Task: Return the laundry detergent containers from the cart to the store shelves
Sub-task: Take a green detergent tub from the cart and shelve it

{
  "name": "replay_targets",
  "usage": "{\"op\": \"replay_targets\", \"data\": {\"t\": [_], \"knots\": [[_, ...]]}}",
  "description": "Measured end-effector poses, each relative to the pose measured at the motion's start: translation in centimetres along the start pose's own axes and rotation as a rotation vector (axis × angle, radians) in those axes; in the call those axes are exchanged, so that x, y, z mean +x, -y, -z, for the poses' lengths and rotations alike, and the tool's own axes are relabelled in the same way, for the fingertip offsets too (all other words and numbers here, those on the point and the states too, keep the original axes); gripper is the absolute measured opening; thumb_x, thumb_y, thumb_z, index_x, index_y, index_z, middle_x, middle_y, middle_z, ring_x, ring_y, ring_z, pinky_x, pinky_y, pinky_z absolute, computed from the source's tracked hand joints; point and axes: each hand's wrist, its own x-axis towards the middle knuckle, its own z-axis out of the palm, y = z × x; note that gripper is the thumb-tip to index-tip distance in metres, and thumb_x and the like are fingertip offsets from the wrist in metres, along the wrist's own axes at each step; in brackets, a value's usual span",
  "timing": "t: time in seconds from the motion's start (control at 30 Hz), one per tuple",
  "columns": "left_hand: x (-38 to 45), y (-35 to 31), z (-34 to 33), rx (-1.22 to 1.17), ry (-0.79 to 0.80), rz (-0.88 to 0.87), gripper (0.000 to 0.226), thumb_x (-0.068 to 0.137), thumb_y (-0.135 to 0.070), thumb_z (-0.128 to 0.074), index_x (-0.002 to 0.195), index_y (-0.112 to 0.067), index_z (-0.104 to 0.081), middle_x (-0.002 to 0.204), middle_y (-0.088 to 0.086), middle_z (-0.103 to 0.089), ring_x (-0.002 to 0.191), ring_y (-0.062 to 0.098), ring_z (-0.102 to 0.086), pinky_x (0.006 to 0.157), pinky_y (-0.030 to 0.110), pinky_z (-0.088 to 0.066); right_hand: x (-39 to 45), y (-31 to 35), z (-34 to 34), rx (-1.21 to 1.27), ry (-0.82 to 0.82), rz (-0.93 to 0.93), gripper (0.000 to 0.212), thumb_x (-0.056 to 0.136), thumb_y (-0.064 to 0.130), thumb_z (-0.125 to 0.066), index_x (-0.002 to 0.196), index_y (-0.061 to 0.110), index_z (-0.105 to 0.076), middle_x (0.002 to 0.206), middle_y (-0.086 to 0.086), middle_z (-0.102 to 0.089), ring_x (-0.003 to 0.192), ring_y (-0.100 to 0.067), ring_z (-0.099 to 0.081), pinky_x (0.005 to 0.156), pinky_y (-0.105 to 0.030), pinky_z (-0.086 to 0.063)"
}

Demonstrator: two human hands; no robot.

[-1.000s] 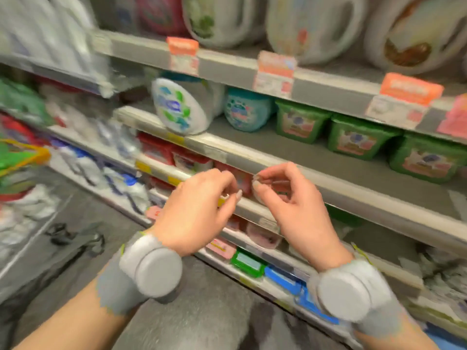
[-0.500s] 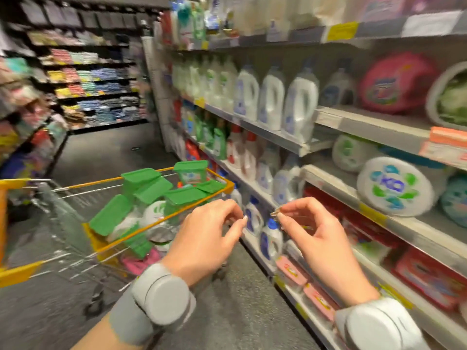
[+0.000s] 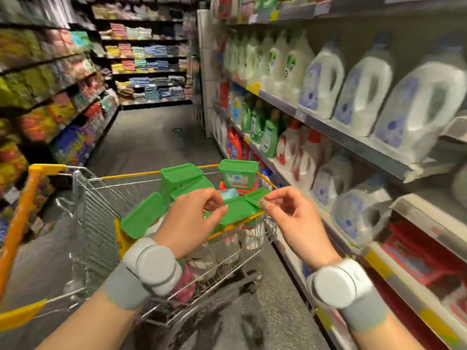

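While both hands hang in the air over the near end of the cart [image 3: 83, 198], I see neither of them on a detergent container. My left hand [image 3: 188, 224] has its fingers curled with the thumb and forefinger drawn together, and my right hand [image 3: 300, 223] mirrors it, fingertips pinched toward the left; whether something tiny sits between them I cannot tell through the blur. The green-lidded detergent tubs [image 3: 182, 176] lie in the wire basket just beyond and below my knuckles, several heaped on their sides, and one green tub with a label [image 3: 237, 174] stands upright at the far right corner on a red lid. None of them touches either hand. The cart's yellow rim passes under my right fingertips. To my right the store shelves [image 3: 353, 142] hold rows of white jugs with blue labels [image 3: 321, 82], green bottles [image 3: 255, 120] farther down, and red packs on the low tier. Grey bands with round pucks [image 3: 154, 263] wrap both wrists.
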Motion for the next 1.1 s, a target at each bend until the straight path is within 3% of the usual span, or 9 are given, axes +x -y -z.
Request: {"op": "replay_targets", "data": {"t": [0.2, 0.3, 0.4, 0.47, 0.6, 0.67, 0.8, 0.97, 1.1], "knots": [[9.0, 7.7, -4.9, 0.05, 0.189, 0.144, 0.03, 0.085, -0.032, -0.071, 0.107, -0.014, -0.062, 0.106, 0.002, -0.067, 0.098, 0.017, -0.063, 0.09, 0.033, -0.048, 11.2, -6.7, -2.3, -0.124, 0.081, -0.072, 0.005, 0.087, 0.009, -0.066, 0.089, 0.012, -0.063, 0.073, 0.009, -0.06, 0.065, -0.001, -0.055, 0.061, -0.008, -0.041], [11.8, 11.4, -7.5, 0.079, 0.281, 0.228, 0.039, 0.086, -0.036, -0.07, 0.115, -0.012, -0.06, 0.115, 0.007, -0.064, 0.105, 0.022, -0.061, 0.094, 0.037, -0.046, 15.3, -10.4, -4.2, -0.206, 0.127, -0.132, 0.006, 0.087, 0.01, -0.067, 0.091, 0.014, -0.065, 0.073, 0.011, -0.058, 0.064, 0.002, -0.053, 0.065, -0.015, -0.04], [13.8, 14.9, -10.3, 0.097, 0.379, 0.383, 0.045, 0.09, -0.041, -0.063, 0.123, -0.011, -0.055, 0.124, 0.007, -0.06, 0.113, 0.024, -0.058, 0.098, 0.037, -0.045, 18.6, -14.5, -6.8, -0.325, 0.194, -0.235, 0.012, 0.089, 0.013, -0.063, 0.1, 0.011, -0.066, 0.086, 0.004, -0.061, 0.081, -0.013, -0.057, 0.072, -0.021, -0.036], [14.2, 16.4, -11.9, 0.138, 0.452, 0.446, 0.043, 0.093, -0.044, -0.057, 0.117, -0.01, -0.052, 0.12, 0.008, -0.061, 0.109, 0.026, -0.058, 0.093, 0.036, -0.046, 19.7, -16.7, -8.0, -0.38, 0.235, -0.304, 0.018, 0.091, 0.015, -0.06, 0.107, 0.009, -0.066, 0.097, 0.0, -0.064, 0.096, -0.019, -0.06, 0.073, -0.02, -0.035], [14.1, 18.3, -14.3, 0.117, 0.539, 0.5, 0.039, 0.095, -0.048, -0.051, 0.098, -0.012, -0.034, 0.078, 0.001, -0.048, 0.076, 0.024, -0.048, 0.069, 0.033, -0.037, 21.3, -19.6, -9.7, -0.468, 0.254, -0.455, 0.023, 0.092, 0.014, -0.058, 0.113, 0.005, -0.064, 0.117, -0.01, -0.067, 0.111, -0.027, -0.06, 0.088, -0.025, -0.039], [14.0, 19.1, -14.9, 0.048, 0.542, 0.518, 0.039, 0.096, -0.048, -0.049, 0.097, -0.013, -0.031, 0.07, -0.003, -0.038, 0.067, 0.02, -0.041, 0.064, 0.032, -0.029, 21.6, -20.4, -10.1, -0.474, 0.247, -0.514, 0.024, 0.092, 0.015, -0.058, 0.113, 0.005, -0.063, 0.118, -0.012, -0.066, 0.112, -0.028, -0.059, 0.091, -0.029, -0.041], [14.2, 20.5, -15.5, -0.061, 0.544, 0.473, 0.031, 0.099, -0.041, -0.046, 0.091, -0.013, -0.036, 0.07, 0.002, -0.045, 0.068, 0.024, -0.042, 0.06, 0.035, -0.024, 22.1, -21.5, -10.6, -0.484, 0.196, -0.566, 0.024, 0.092, 0.017, -0.059, 0.113, 0.007, -0.063, 0.116, -0.01, -0.067, 0.11, -0.028, -0.06, 0.09, -0.029, -0.043], [15.8, 24.4, -15.1, -0.346, 0.308, 0.677, 0.036, 0.093, -0.039, -0.06, 0.07, -0.019, -0.041, 0.074, 0.007, -0.052, 0.074, 0.02, -0.047, 0.064, 0.034, -0.039, 23.0, -22.3, -11.3, -0.337, 0.101, -0.558, 0.018, 0.086, 0.025, -0.071, 0.096, 0.013, -0.062, 0.09, -0.004, -0.062, 0.089, -0.022, -0.06, 0.082, -0.03, -0.045], [16.5, 27.0, -13.7, -0.597, 0.266, 0.88, 0.04, 0.079, -0.047, -0.069, 0.064, -0.019, -0.044, 0.081, 0.006, -0.056, 0.073, 0.018, -0.052, 0.065, 0.031, -0.048, 24.0, -21.6, -11.6, -0.026, 0.025, -0.66, 0.032, 0.081, 0.034, -0.075, 0.1, 0.013, -0.06, 0.1, -0.003, -0.064, 0.094, -0.015, -0.058, 0.084, -0.024, -0.046]]}}
